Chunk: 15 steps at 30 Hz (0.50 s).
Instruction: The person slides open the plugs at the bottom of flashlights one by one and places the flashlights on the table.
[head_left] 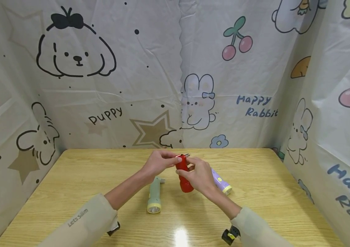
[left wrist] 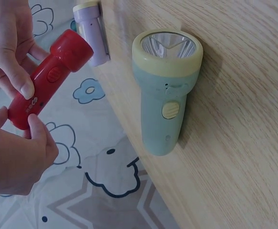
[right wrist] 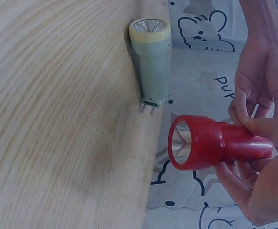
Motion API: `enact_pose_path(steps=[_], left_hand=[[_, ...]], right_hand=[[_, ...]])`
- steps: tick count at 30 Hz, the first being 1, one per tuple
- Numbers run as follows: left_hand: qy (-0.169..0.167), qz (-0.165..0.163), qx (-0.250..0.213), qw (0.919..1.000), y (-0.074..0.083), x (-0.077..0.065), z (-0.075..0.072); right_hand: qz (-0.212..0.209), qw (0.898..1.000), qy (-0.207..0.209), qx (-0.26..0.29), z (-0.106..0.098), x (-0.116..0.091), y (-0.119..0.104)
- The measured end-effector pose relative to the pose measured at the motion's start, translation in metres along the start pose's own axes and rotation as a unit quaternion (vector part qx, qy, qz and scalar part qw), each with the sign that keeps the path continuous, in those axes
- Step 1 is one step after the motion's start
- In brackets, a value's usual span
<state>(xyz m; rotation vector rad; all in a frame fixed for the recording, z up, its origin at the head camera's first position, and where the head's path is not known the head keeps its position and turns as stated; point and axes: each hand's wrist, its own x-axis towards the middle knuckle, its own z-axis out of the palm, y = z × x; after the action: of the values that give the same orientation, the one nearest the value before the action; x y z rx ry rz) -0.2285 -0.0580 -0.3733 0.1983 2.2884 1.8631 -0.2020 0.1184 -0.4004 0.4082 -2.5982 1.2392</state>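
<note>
Both hands hold a red flashlight (head_left: pixel 185 183) above the table, its head pointing down toward me. My left hand (head_left: pixel 159 164) pinches the tail end between thumb and fingers. Metal plug prongs (head_left: pixel 187 155) stick out there. Around the body, the thumb and fingers of my right hand (head_left: pixel 202 175) grip from the right. In the left wrist view, a switch shows on the side of the red flashlight (left wrist: pixel 53 76). A green flashlight (head_left: pixel 154 195) with a cream rim lies below my left forearm, its prongs (right wrist: pixel 147 108) out. Behind my right hand lies a purple flashlight (head_left: pixel 222 183), partly hidden.
The wood-grain table (head_left: pixel 94 178) carries the green and purple flashlights on either side of my hands. Cloth with printed cartoons (head_left: pixel 150 68) hangs behind the table and along both sides. A camera (head_left: pixel 231 235) is strapped at the right wrist.
</note>
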Motion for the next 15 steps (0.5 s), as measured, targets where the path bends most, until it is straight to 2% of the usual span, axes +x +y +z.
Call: enact_pose_path(steps=[10, 15], left_hand=[[-0.006, -0.011, 0.008, 0.9999, -0.0059, 0.0018, 0.0047], [-0.003, -0.015, 0.012, 0.9998, -0.0068, 0.002, 0.0054]], right_hand=[[0.019, 1.0, -0.018, 0.001, -0.0005, -0.0017, 0.0033], [0.011, 1.0, -0.019, 0.002, -0.0004, -0.0011, 0.0046]])
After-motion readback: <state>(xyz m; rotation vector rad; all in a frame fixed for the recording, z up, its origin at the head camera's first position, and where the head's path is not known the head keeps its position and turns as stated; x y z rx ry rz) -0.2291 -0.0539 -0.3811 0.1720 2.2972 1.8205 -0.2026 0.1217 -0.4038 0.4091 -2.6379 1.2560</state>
